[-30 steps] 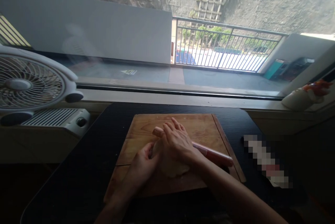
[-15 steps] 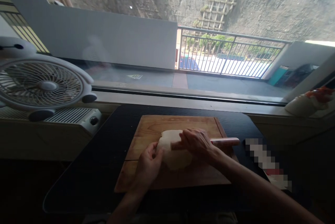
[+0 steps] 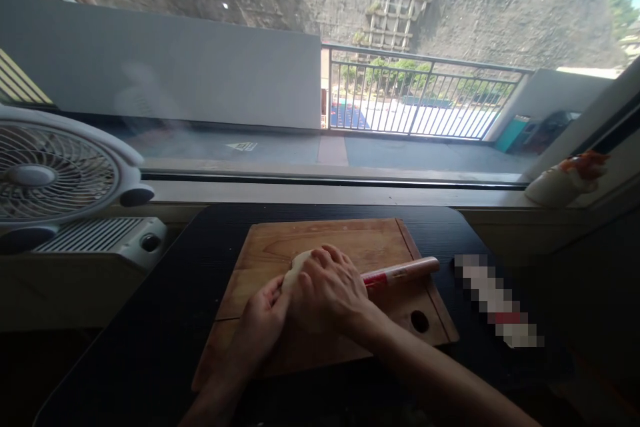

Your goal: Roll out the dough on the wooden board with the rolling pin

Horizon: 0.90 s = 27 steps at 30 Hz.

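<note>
A flat, pale piece of dough [image 3: 299, 260] lies on the wooden cutting board [image 3: 280, 234], mostly covered by my hands. My left hand [image 3: 265, 314] holds the dough's left edge, thumb and fingers closed on it. Across the dough lies my right hand [image 3: 330, 284], knuckles up and fingers curled over the left part of a rolling pin [image 3: 413, 269]. The pin's right part, with a red label, sticks out past the hand toward the board's right edge. Its left end is hidden under the hand.
The board rests on a dark table [image 3: 165, 300] by a window. A white fan [image 3: 65, 170] stands at the left above a white slatted unit [image 3: 115, 234]. A blurred-out item [image 3: 495, 300] lies right of the board, and a white pot-like ornament [image 3: 555, 184] sits on the sill.
My right hand has moved left along the pin, over the dough toward my left hand, uncovering the pin's red label. The pin tilts more. The view has shifted to the right.
</note>
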Available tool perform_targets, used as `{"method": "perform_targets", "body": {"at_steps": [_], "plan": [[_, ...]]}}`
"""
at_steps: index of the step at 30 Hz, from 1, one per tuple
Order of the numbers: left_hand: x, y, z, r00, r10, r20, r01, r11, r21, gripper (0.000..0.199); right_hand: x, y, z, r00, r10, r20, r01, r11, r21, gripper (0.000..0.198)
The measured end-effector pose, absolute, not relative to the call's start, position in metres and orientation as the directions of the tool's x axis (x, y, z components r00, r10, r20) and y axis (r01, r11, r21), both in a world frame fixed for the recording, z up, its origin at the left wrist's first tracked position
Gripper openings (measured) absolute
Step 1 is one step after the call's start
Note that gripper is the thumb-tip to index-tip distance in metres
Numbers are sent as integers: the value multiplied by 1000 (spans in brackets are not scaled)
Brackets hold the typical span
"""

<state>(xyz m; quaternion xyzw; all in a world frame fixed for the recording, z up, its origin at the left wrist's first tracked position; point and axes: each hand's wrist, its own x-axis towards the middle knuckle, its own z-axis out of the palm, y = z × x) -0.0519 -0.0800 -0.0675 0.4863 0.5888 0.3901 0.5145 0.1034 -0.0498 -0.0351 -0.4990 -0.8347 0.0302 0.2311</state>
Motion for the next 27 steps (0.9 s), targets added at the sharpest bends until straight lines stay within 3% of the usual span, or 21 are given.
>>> {"method": "perform_targets", "body": {"at_steps": [7, 14, 22, 27], "plan": [[-46, -78, -58, 33, 971, -237, 170, 229, 959, 40, 91, 14, -32, -231, 915, 332, 901, 330, -282, 36], [-47, -81, -58, 33, 980, -198, 190, 189, 963, 42, 98, -47, -37, -360, 839, 407, 841, 481, -248, 33], [-46, -80, -55, 61, 960, -274, 181, 259, 949, 45, 87, 25, -30, -195, 935, 298, 906, 288, -311, 42], [-48, -81, -59, 39, 978, -206, 174, 197, 965, 44, 97, -38, -37, -313, 890, 332, 854, 416, -312, 41]]}}
